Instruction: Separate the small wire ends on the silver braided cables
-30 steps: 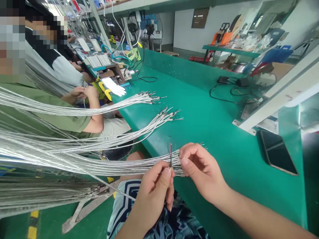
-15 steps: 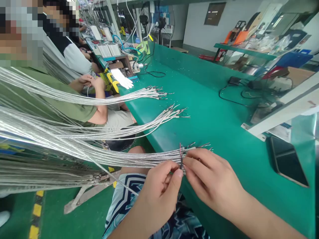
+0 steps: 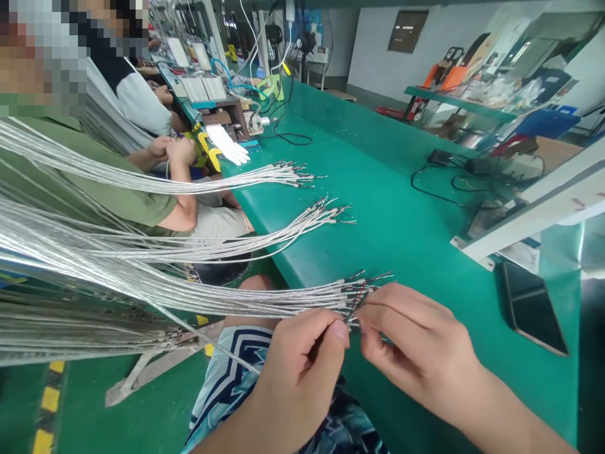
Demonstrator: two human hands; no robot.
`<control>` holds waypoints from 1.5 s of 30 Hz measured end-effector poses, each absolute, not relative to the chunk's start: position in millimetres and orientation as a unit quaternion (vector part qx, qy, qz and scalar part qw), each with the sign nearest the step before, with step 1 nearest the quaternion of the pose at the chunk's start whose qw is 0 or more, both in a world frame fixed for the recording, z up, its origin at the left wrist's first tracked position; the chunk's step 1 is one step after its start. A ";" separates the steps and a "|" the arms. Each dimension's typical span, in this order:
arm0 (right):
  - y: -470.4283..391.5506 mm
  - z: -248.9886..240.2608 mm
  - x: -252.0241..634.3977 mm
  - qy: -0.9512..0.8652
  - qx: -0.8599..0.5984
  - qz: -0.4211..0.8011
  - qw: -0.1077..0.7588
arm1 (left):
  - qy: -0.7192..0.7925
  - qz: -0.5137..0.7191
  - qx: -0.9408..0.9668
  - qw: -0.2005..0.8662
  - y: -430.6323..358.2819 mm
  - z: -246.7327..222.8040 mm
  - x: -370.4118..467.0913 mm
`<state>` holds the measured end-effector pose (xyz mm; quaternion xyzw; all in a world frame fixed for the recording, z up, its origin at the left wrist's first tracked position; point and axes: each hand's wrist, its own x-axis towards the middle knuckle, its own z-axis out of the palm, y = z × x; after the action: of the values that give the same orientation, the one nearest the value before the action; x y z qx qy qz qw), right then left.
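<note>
My left hand [image 3: 307, 359] is closed, thumb and forefinger pinching the end of a white cable [image 3: 227, 354] that rises from below on the left. My right hand [image 3: 416, 337] pinches the thin dark and red wires [image 3: 358, 299] at that cable's tip, just right of my left fingertips. Behind my hands a bundle of white cables [image 3: 283, 301] lies over the table edge, its stripped ends partly hidden by my right hand. A middle bundle [image 3: 283, 238] and a far bundle [image 3: 246, 180] lie farther back, their wire ends on the green table [image 3: 401, 233].
A phone [image 3: 532, 306] lies at the right beside a white metal post [image 3: 529, 214]. Black cords [image 3: 425, 183] are behind it. White gloves [image 3: 227, 145] rest at the far left edge, near a seated person in green [image 3: 108, 195].
The wires between my fingers have gone from upright to leaning right. My right hand has shifted slightly right, and the view has moved a little.
</note>
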<state>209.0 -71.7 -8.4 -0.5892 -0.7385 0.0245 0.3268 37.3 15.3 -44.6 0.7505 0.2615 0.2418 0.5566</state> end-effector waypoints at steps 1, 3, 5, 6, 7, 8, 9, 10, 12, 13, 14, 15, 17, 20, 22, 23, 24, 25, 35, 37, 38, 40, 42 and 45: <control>-72.3 -6.5 210.1 -0.736 -0.592 0.031 0.328 | 0.263 0.237 0.746 0.564 16.2 -44.3 36.3; -73.3 -2.6 212.3 -0.734 -0.593 0.043 0.329 | 0.265 0.216 0.739 0.581 19.3 -41.9 34.2; -74.0 1.4 214.0 -0.732 -0.592 0.052 0.333 | 0.264 0.196 0.740 0.587 22.6 -38.3 31.7; -74.3 3.2 214.8 -0.730 -0.591 0.054 0.338 | 0.263 0.192 0.742 0.586 23.9 -36.7 30.3; -74.5 4.9 215.5 -0.727 -0.591 0.056 0.345 | 0.261 0.193 0.746 0.581 24.7 -35.4 28.9; -74.6 6.1 216.0 -0.723 -0.592 0.058 0.351 | 0.261 0.195 0.750 0.575 25.2 -34.8 27.5; -74.5 6.8 216.3 -0.719 -0.594 0.059 0.357 | 0.262 0.196 0.753 0.571 25.4 -34.8 26.2; -74.2 7.0 216.5 -0.716 -0.595 0.061 0.361 | 0.263 0.195 0.754 0.570 25.3 -35.5 25.2; -73.2 5.5 216.6 -0.713 -0.598 0.065 0.361 | 0.266 0.188 0.749 0.577 24.9 -38.4 23.9; -72.5 4.2 216.6 -0.714 -0.598 0.069 0.357 | 0.266 0.187 0.747 0.580 24.9 -40.2 23.4; -71.8 2.7 216.8 -0.716 -0.599 0.074 0.351 | 0.268 0.186 0.746 0.581 25.0 -42.1 23.0; -71.1 1.4 217.3 -0.720 -0.597 0.078 0.345 | 0.266 0.188 0.748 0.578 25.4 -43.7 22.4; -70.1 0.1 218.7 -0.725 -0.595 0.087 0.335 | 0.265 0.193 0.756 0.567 26.4 -45.8 20.3; -70.1 1.9 221.4 -0.727 -0.595 0.101 0.327 | 0.258 0.178 0.767 0.560 27.9 -46.2 14.4; -70.3 3.9 222.0 -0.730 -0.592 0.117 0.322 | 0.251 0.167 0.777 0.552 28.8 -46.4 10.0; -70.1 4.4 221.9 -0.730 -0.590 0.130 0.320 | 0.247 0.162 0.784 0.546 29.4 -46.9 8.3; -69.7 4.4 221.4 -0.730 -0.587 0.143 0.320 | 0.245 0.156 0.788 0.542 30.1 -47.8 7.0; -69.0 3.9 220.8 -0.729 -0.585 0.158 0.319 | 0.244 0.148 0.790 0.542 30.9 -49.1 6.0; -65.9 2.2 233.8 -0.740 -0.577 0.195 0.285 | 0.251 0.113 0.807 0.522 36.4 -57.8 -5.7; -67.5 7.1 233.6 -0.710 -0.602 0.193 0.308 | 0.245 0.128 0.813 0.512 37.1 -55.5 -4.2; -68.2 9.1 232.0 -0.696 -0.611 0.198 0.321 | 0.241 0.138 0.814 0.510 37.0 -54.1 -2.5; -69.0 11.1 225.9 -0.674 -0.617 0.214 0.345 | 0.232 0.159 0.811 0.512 35.5 -51.3 1.6; -69.3 10.2 218.2 -0.657 -0.618 0.234 0.361 | 0.231 0.173 0.809 0.511 32.1 -50.1 5.5; -68.7 5.9 209.8 -0.630 -0.632 0.251 0.376 | 0.219 0.176 0.816 0.505 26.1 -52.2 9.5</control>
<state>209.8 -68.7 5.9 -0.6318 -0.6296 0.2506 0.3762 9.5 26.1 -52.2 0.8159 0.2194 0.1760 0.5051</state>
